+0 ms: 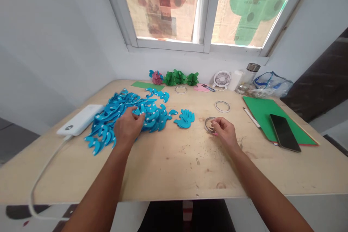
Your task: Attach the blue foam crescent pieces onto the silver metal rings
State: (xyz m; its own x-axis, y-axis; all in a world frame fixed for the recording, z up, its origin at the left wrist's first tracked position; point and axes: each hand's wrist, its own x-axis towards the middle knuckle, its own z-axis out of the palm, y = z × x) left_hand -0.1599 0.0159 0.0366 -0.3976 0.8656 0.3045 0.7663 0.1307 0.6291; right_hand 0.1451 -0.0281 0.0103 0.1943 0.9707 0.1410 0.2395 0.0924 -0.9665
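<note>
The left hand (126, 125) is at the near edge of a heap of blue cut-out pieces (153, 116), thumb and forefinger curled with a narrow gap between them; whether a piece is caught there cannot be told. The right hand (227, 130) has its fingertips drawn together at the right rim of a silvery ring (205, 125), covering part of it, and it is unclear whether they grip anything. The heap spreads in front of the left hand and to both sides of it, the hand hiding some pieces, many of which bear small white patches. A small blue stack (185, 118) lies between the hands, just left of the ring. Beyond the right hand lies a second ring (216, 107); to its right are a pen (251, 117) and a green sheet (258, 110) with a black phone (285, 133) resting partly on it. Left of the heap sits a white cabled device (81, 119). Along the wall stand green paper crafts (179, 77), a white fan (222, 79), a bottle (246, 79) and a clear plastic bag (274, 86).
</note>
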